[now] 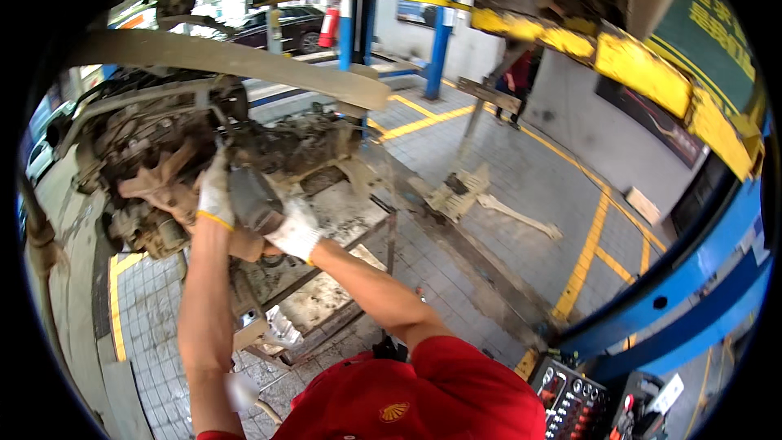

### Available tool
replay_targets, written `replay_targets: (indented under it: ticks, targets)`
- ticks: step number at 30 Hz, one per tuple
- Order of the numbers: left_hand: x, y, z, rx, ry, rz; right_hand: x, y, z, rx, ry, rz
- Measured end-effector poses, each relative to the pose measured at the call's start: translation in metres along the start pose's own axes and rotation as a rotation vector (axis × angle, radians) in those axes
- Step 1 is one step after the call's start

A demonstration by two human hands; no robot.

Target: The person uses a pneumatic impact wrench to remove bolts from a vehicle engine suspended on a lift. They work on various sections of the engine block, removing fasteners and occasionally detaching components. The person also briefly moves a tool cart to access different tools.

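Dark grey object (254, 198) — between gloved hands (295, 230); right holding lower end — left alongside, grip unclear.

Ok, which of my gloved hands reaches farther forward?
Your left hand: it's higher in view, left of the dark grey part; your right hand sits lower, nearer you.
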State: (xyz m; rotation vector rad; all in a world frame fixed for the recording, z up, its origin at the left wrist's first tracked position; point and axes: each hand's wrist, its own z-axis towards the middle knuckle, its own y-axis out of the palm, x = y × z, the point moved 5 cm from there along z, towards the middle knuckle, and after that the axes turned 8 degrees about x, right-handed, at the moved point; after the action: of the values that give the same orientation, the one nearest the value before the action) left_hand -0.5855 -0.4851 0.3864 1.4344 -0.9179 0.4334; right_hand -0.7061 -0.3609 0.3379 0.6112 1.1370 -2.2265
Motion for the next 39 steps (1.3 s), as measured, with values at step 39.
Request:
replay_targets:
  ticks: [39]
  targets:
    - [0.028, 0.008, 0.016, 0.051, -0.02, 0.044, 0.012, 0.036, 0.058, 0.124, -0.208, -0.064]
